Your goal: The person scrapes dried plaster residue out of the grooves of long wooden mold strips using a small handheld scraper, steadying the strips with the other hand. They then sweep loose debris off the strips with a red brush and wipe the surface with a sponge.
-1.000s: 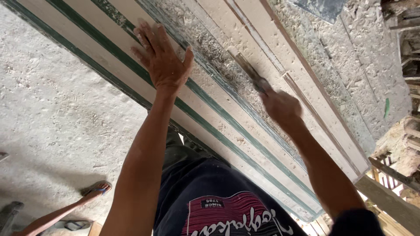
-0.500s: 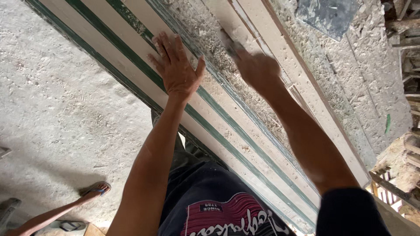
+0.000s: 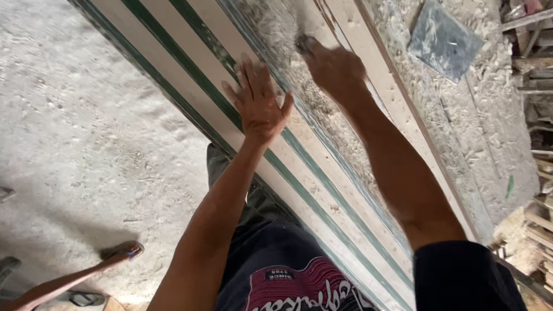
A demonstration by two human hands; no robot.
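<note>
A long pale wooden board [image 3: 340, 190] with dark green stripes runs diagonally from upper left to lower right. My left hand [image 3: 257, 102] lies flat on it, fingers spread, holding nothing. My right hand [image 3: 334, 68] is farther up the board, closed on a small dark tool [image 3: 304, 42] whose tip touches a strip of the board covered in sawdust [image 3: 276, 29]. The tool's shape is blurred.
A dusty concrete floor [image 3: 86, 144] lies to the left. A grey flat slab [image 3: 443, 40] lies among wood shavings at upper right. Stacked timber [image 3: 536, 69] lines the right edge. Another person's sandalled foot [image 3: 118, 253] stands at lower left.
My right hand with the tool has slid up the board, away from me. The view has shifted so both hands sit farther right; my left hand stays flat on the board.
</note>
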